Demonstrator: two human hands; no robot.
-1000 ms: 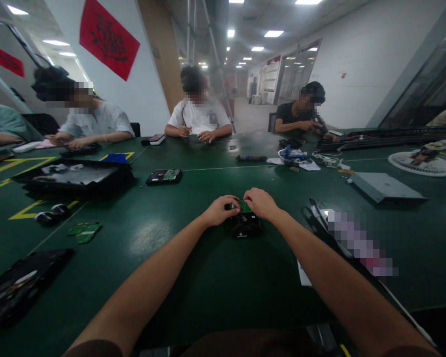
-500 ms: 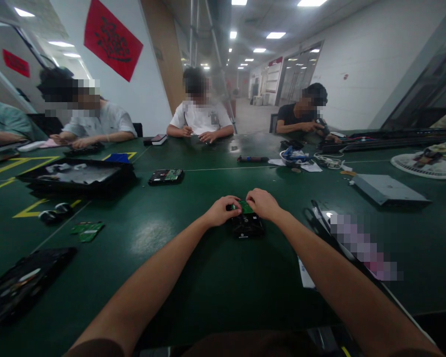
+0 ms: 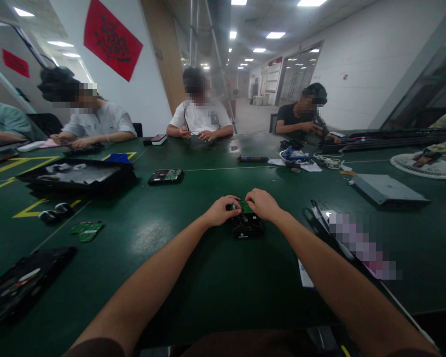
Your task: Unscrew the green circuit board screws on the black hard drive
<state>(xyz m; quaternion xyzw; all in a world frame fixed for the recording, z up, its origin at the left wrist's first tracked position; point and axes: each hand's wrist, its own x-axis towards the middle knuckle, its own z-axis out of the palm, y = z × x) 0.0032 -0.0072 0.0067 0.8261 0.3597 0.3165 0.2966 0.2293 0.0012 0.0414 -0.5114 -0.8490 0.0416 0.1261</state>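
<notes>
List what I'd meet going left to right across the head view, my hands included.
Dark casing → loose green circuit boards → small black-and-green device → left hand → black device with a green board → right hand → blue bundle → grey metal box.

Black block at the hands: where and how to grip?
Probably pinch the black block side to side across its near end, coming from the near side: it lies flat, and left hand and right hand crowd the green board toward its far end.
</notes>
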